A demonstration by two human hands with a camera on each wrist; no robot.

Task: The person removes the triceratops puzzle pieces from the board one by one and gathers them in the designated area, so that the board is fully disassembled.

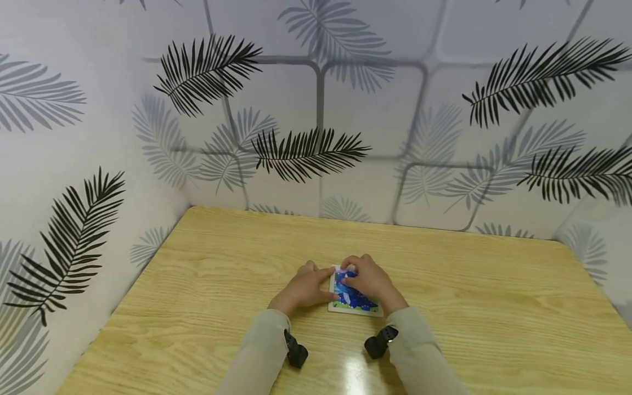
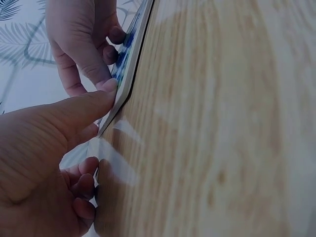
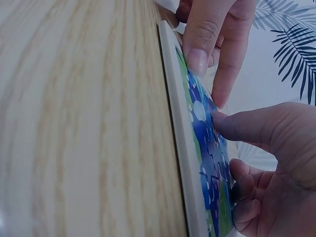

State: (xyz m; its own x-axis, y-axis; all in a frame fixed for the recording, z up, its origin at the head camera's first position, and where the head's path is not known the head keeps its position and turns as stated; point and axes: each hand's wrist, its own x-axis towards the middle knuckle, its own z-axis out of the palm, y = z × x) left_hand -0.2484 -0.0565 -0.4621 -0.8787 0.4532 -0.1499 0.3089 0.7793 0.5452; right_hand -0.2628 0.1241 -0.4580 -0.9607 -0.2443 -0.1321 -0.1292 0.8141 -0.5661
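Left grip (image 1: 306, 288), right grip (image 1: 371, 280) on puzzle (image 1: 351, 300)

The left, unclenched, rests its thumb on the edge; the right sets its thumb on top, whether grasping anything, I cannot tell. The puzzle lies flat between them on the tabletop (image 1: 474, 291), wall (image 1: 365, 189) beyond.

Wood-grain table (image 1: 222, 252), blue jigsaw puzzle (image 1: 356, 302) lying on it
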